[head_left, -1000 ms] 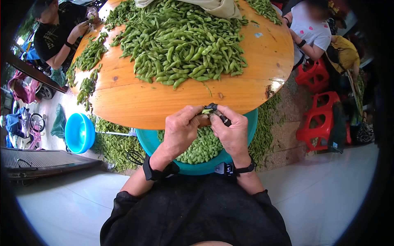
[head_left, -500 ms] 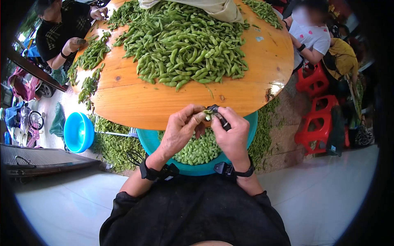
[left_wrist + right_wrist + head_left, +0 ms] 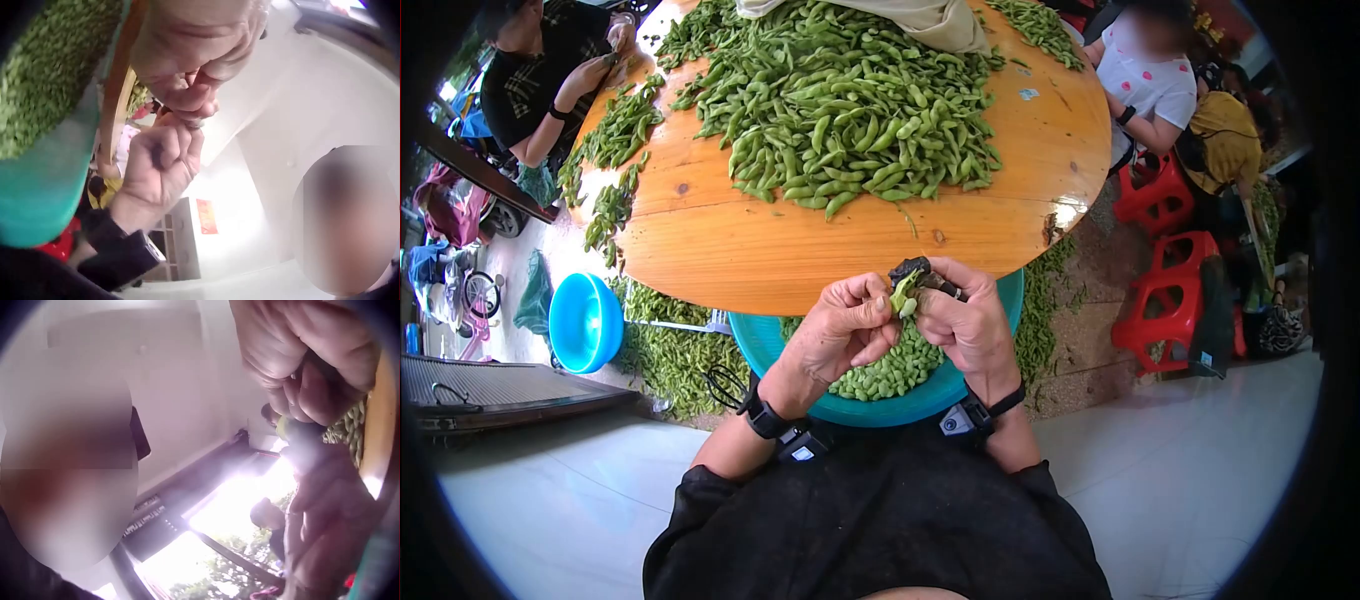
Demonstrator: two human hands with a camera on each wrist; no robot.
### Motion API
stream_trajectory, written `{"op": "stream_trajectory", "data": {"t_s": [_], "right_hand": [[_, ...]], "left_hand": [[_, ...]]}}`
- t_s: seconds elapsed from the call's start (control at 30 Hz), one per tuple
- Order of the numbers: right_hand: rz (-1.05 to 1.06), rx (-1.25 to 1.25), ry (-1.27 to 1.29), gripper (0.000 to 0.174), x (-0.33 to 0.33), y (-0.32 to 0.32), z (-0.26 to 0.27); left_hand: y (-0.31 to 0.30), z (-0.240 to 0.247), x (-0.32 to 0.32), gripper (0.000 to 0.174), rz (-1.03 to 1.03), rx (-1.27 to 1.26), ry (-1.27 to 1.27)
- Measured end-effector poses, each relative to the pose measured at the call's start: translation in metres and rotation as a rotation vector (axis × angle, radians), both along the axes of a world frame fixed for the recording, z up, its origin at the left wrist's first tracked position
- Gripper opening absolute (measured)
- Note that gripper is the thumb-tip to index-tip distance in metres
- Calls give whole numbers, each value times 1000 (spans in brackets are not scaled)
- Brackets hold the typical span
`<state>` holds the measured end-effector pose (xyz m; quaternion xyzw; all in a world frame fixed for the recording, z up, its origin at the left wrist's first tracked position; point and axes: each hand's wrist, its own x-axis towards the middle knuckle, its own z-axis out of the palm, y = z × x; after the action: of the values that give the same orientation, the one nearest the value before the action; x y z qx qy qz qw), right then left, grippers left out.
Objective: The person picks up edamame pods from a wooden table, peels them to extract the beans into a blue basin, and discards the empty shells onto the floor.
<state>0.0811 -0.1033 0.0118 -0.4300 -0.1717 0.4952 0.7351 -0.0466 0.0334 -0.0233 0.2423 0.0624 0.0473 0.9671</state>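
Note:
Between both hands, in the head view, a green soybean pod (image 3: 903, 292) is split, with a pale bean showing at its lower end. My left hand (image 3: 840, 328) pinches the pod's left side between thumb and fingers. My right hand (image 3: 972, 322) pinches it from the right, fingers curled; a black covering (image 3: 910, 268) sits at its fingertips, and a dark band (image 3: 950, 291) is close by. Below the hands, a teal basin (image 3: 752, 338) contains shelled beans (image 3: 890, 374). Both wrist views show the hands meeting fingertip to fingertip, the pod mostly hidden there.
A big pile of pods (image 3: 850, 120) covers much of the wooden table (image 3: 800, 255), partly under a pale cloth (image 3: 920, 18). A blue basin (image 3: 587, 325) stands at left, and red stools (image 3: 1175, 300) at right. Pods and husks (image 3: 665, 365) litter the floor. Two people sit across the table.
The pod has come open between the fingers and its bean shows. My left hand has turned and lowered slightly. The person at far left has brought both hands together again.

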Motion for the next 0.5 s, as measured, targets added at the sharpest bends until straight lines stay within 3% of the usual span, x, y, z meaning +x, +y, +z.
{"op": "stream_trajectory", "data": {"t_s": [0.1,0.13,0.17,0.2,0.23,0.27,0.3,0.37,0.5], "right_hand": [[41,57,82,19,1,-1,2],[-28,-80,-96,18,-1,-1,9],[-96,-217,-272,18,-3,-1,14],[-95,-218,-270,18,-5,-1,16],[-121,-288,-499,18,-7,-1,17],[-146,-358,-728,18,-8,-2,18],[-144,-358,-727,18,-9,-2,17],[-179,-361,-865,21,-12,-2,16],[-265,-310,-874,19,-16,2,5]], "left_hand": [[0,10,0,12,17,80,111],[-2,16,1,12,17,80,108],[-4,21,2,12,88,370,137],[-5,25,2,13,159,661,167],[-4,26,1,13,160,661,169],[-2,27,0,15,156,875,206],[0,28,0,16,150,1088,243],[4,39,0,16,115,1165,272],[10,39,0,16,49,1171,286]]}}
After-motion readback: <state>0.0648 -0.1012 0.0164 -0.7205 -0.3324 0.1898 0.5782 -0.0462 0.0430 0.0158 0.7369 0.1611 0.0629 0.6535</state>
